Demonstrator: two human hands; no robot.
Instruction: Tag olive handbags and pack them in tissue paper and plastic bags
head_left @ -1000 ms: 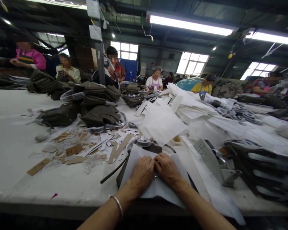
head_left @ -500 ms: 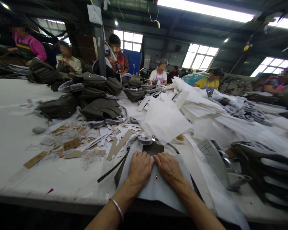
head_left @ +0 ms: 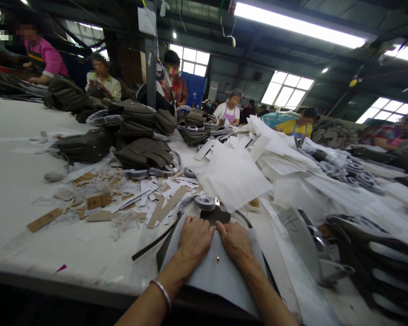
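Observation:
A dark olive-brown bag point(head_left: 161, 256) lies at the table's front edge with a pale sheet point(head_left: 231, 283) spread over it. A small metal clasp piece point(head_left: 217, 260) shows through the sheet between my forearms. My left hand point(head_left: 195, 237) and my right hand point(head_left: 235, 237) lie side by side at the sheet's far edge, thumbs close together. Their fingers curl over that edge, fingertips partly hidden. Just beyond them is the bag's dark flap point(head_left: 216, 216), with a metal fitting point(head_left: 216, 201) at its far end. A wrapped grey ring-shaped roll point(head_left: 204, 203) sits behind it.
Paper and card strips point(head_left: 168, 206) litter the table on the left. Behind them are stacked dark bags point(head_left: 143, 154). White sheets point(head_left: 238, 174) pile up ahead. A grey tape-dispenser-like tool point(head_left: 302, 244) and dark bag pieces point(head_left: 370, 253) stand at right. Several people work farther back.
The camera view has tilted a little. Both hands stay at the sheet's far edge and appear slightly lower and farther left, along with the bag. Nothing has been let go.

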